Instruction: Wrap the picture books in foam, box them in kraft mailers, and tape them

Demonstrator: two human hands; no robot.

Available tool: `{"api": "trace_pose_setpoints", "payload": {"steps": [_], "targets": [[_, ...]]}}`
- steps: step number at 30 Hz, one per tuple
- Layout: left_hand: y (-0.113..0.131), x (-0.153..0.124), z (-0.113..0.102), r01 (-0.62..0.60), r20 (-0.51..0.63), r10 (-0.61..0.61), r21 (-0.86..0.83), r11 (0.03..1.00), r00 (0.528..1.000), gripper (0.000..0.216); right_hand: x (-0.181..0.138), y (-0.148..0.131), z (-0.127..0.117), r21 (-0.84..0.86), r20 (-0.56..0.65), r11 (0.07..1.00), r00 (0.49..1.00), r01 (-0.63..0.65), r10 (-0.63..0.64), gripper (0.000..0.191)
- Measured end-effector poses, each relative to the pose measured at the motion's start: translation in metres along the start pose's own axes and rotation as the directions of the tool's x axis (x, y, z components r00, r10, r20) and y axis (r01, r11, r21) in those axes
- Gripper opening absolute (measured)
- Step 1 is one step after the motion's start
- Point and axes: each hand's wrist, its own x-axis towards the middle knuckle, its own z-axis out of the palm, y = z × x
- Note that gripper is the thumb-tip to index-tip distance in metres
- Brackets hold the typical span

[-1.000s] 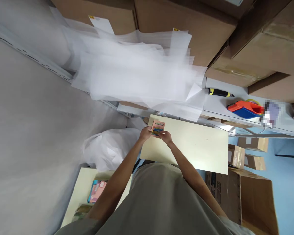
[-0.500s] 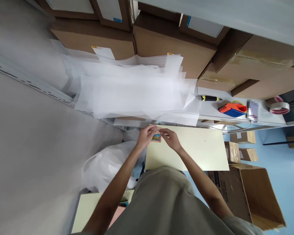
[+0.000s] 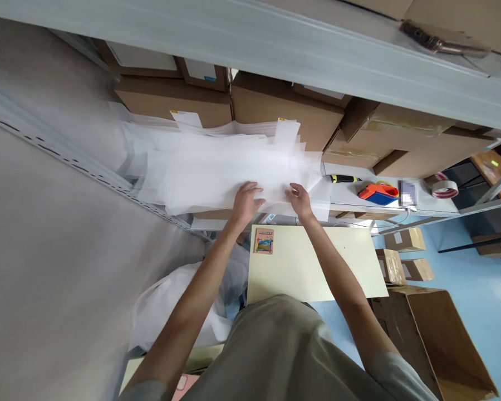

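Observation:
My left hand [image 3: 246, 203] is over the front part of a stack of thin white packing sheets [image 3: 209, 167] on the shelf, its fingers apart and slightly bent. A short way to its right, my right hand [image 3: 299, 200] is over the same sheets with loosely curved, parted fingers. Nothing shows in either hand; whether the fingertips touch the top sheet I cannot tell. Below the hands, a small flat pink piece with a colourful picture [image 3: 264, 241] lies at the upper left of the cream board [image 3: 304, 267].
On the shelf to the right are a black-and-yellow cutter [image 3: 344, 179], an orange-and-blue tape dispenser [image 3: 379, 193], a phone [image 3: 407, 194] and tape rolls [image 3: 443, 188]. Cardboard boxes [image 3: 286, 111] stand behind the sheets. A shelf beam [image 3: 250, 36] crosses above; a white plastic bag [image 3: 171, 301] sits lower left.
Both hands have left the pink piece on the board and moved forward, up over the white sheets. The view has tilted up, showing more of the upper shelf.

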Motion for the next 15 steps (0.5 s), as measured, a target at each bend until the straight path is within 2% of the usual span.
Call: {"api": "trace_pose_setpoints", "payload": {"steps": [3,8,11,15], "targets": [[-0.001,0.001,0.000,0.017,-0.013,-0.017,-0.036,0.999,1.000,0.013,0.004,0.000,0.003,0.067,0.021,0.998,1.000,-0.010,0.009,0.058],[-0.001,0.003,-0.007,0.020,-0.047,-0.025,-0.105,0.994,0.999,0.016,-0.001,-0.012,0.010,0.100,0.071,0.995,0.997,-0.009,0.002,0.051],[0.001,-0.001,-0.011,-0.009,-0.085,-0.002,-0.128,0.992,0.996,0.013,-0.012,-0.027,0.008,0.031,0.079,0.993,0.990,0.115,-0.118,0.051],[0.010,-0.014,-0.014,-0.079,-0.161,0.057,-0.133,0.988,0.985,0.026,-0.038,-0.052,-0.004,-0.024,0.116,0.951,0.945,0.310,-0.305,0.057]]}}
